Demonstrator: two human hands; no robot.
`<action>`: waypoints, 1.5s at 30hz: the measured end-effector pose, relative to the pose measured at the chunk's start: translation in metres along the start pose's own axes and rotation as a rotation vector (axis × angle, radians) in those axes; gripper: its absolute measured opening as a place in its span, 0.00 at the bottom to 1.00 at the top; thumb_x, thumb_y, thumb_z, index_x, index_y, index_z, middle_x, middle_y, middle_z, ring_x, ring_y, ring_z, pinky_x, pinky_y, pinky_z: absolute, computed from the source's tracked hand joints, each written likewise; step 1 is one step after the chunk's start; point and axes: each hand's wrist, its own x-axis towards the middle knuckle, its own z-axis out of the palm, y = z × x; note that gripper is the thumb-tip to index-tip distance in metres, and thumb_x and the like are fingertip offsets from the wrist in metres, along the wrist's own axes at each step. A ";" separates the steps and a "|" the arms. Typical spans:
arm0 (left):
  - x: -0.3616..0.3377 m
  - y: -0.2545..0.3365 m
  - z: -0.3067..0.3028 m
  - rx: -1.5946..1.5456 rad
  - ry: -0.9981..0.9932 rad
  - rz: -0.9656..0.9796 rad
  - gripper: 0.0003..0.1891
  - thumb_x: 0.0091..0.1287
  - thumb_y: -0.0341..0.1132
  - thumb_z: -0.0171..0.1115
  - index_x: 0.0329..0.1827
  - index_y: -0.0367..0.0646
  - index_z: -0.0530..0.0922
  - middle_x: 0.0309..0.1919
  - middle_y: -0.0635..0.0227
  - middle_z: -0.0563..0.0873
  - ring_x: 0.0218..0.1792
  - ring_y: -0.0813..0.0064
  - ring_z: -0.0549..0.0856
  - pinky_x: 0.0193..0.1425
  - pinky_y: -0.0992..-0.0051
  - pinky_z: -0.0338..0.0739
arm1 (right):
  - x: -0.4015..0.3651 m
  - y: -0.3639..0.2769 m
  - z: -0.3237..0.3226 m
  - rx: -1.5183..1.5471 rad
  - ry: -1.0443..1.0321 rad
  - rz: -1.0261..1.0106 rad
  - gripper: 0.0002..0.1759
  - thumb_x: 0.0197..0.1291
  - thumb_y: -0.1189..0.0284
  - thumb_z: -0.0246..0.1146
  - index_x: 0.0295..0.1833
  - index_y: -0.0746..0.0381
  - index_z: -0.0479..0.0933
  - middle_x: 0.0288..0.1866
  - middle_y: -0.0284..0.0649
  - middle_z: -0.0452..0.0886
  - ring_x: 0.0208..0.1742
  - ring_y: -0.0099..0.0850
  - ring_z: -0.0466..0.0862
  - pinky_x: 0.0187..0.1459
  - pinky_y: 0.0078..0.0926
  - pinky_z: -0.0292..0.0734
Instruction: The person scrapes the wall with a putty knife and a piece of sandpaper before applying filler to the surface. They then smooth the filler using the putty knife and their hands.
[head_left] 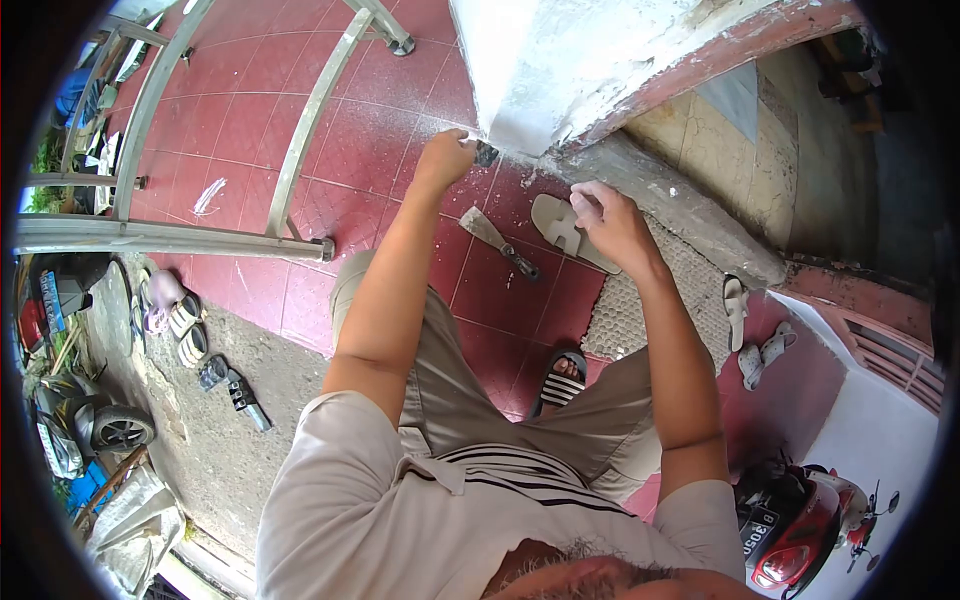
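Note:
My left hand [447,160] is closed close to the foot of a white, peeling wall corner [530,75]. A small dark object [486,154] shows at its fingertips; what it is, I cannot make out. My right hand [612,228] hovers above a beige sandal [556,224], its whitened fingers loosely bent and apart, with nothing in them. Between the two hands a putty knife [497,241] with a dark handle and a whitish blade lies on the red tiles. White dust and crumbs are scattered on the floor around the corner.
A metal frame [300,150] stands on the left. A raised sill [680,205] borders the doorway at right, beside a woven mat [640,300]. Several sandals [190,330] lie at left. A red scooter [800,530] is parked lower right, and a motorcycle wheel [123,427] shows at left.

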 end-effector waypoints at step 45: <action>-0.017 0.030 -0.004 -1.163 -0.045 -0.062 0.35 0.78 0.55 0.38 0.76 0.34 0.62 0.68 0.48 0.74 0.68 0.56 0.74 0.74 0.63 0.66 | 0.065 -0.157 0.073 1.223 -0.081 -0.465 0.35 0.80 0.53 0.40 0.76 0.73 0.61 0.78 0.51 0.65 0.82 0.35 0.58 0.81 0.33 0.45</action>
